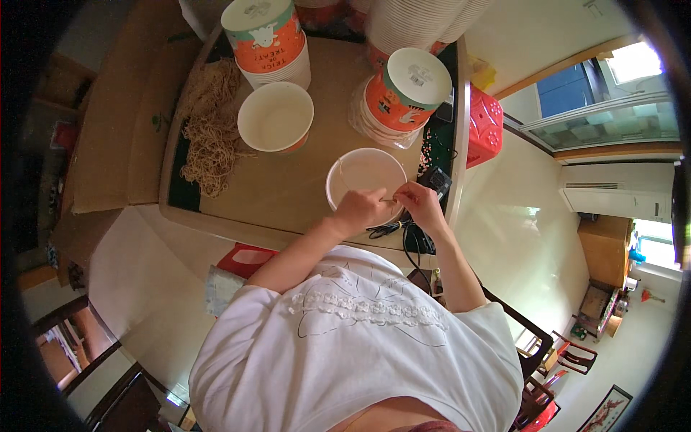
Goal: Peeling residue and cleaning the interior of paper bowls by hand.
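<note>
A white paper bucket (367, 169) stands open side up near the table's front edge, with both hands at its near right rim. My left hand (362, 211) is closed in a pinch over the near rim. My right hand (422, 202) pinches right beside it, the fingertips almost meeting. Between them shows a short bit of thin string (389, 201), partly hidden by the fingers. A pale strand also hangs inside the bucket at its far left wall. To the left lies a tangled heap of beige string (210, 133).
Another open bucket (276, 117) stands farther back. Behind are orange printed bucket stacks, one upside down at left (270, 47), one at right (399, 101). A black adapter (435, 180) with cables lies at the table's right edge. A red stool (484, 128) stands beyond it.
</note>
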The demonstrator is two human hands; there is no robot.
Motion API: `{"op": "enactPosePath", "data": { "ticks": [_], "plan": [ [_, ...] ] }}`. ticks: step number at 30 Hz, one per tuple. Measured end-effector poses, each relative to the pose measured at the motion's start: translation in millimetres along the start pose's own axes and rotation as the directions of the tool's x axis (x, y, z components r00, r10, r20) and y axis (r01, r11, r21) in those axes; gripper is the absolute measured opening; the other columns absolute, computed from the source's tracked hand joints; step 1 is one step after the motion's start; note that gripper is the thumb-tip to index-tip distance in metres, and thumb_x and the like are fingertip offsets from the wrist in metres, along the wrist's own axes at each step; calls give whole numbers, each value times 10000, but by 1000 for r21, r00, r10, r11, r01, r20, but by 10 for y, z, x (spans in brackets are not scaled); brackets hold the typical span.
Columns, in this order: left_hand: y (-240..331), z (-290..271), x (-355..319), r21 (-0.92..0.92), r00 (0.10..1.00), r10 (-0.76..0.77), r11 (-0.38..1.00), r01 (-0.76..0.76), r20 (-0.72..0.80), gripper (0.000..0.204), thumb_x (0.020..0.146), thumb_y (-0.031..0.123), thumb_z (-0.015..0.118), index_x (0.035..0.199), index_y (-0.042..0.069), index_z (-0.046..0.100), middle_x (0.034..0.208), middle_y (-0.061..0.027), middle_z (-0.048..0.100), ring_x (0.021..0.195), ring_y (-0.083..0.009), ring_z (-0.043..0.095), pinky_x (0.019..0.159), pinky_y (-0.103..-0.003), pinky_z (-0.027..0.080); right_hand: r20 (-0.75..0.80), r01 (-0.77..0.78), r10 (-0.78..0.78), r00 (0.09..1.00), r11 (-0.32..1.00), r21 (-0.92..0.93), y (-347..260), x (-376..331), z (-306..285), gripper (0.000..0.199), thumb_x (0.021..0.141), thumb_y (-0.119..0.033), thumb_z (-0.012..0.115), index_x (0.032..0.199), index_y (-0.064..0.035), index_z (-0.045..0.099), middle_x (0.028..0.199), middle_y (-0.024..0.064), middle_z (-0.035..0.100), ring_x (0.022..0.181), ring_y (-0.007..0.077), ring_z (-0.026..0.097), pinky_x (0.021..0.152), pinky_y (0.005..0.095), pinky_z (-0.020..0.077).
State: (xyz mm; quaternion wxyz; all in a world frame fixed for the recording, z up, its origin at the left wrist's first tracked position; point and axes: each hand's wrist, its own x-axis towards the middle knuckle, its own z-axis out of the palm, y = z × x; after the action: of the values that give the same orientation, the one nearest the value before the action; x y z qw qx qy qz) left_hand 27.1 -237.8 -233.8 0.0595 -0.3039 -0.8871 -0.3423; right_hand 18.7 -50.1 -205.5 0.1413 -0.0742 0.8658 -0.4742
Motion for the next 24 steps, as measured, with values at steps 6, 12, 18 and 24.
{"op": "enactPosePath", "data": {
  "ticks": [6, 12, 18, 24],
  "plan": [
    [87, -28, 71, 65, 981, 164, 985, -158, -101, 148, 810, 249, 627, 745, 117, 612, 676, -43, 561, 550, -223, 607, 462, -340, 498, -2, -49, 49, 999, 999, -9, -46, -41, 10, 95, 815, -68, 612, 868, 8, 626, 752, 104, 650, 663, 158, 599, 624, 267, 472],
    [75, -35, 41, -6, 999, 44, 999, -45, -31, 142, 792, 230, 643, 749, 104, 596, 746, -70, 540, 637, -257, 607, 520, -374, 497, -29, -32, 34, 999, 998, 51, -18, -51, 32, 88, 820, -51, 609, 875, 16, 623, 742, 99, 643, 676, 142, 600, 631, 270, 474],
    [-36, 167, 8, -644, 951, -307, 722, 254, 31, 171, 847, 226, 629, 796, 62, 623, 749, -21, 563, 587, -116, 552, 491, -280, 439, -95, -88, 105, 990, 983, 163, 74, -124, 188, 81, 841, -53, 613, 876, 20, 620, 735, 77, 633, 679, 107, 580, 623, 250, 463],
    [-146, 80, 108, -688, 617, -494, 51, 724, 613, 137, 852, 192, 625, 817, 62, 648, 609, 25, 533, 529, -45, 475, 456, -181, 344, -380, -55, 223, 898, 912, 405, 112, -237, 548, 62, 835, -59, 657, 862, -15, 623, 753, 6, 613, 679, 55, 531, 605, 207, 433]
  ]
}}
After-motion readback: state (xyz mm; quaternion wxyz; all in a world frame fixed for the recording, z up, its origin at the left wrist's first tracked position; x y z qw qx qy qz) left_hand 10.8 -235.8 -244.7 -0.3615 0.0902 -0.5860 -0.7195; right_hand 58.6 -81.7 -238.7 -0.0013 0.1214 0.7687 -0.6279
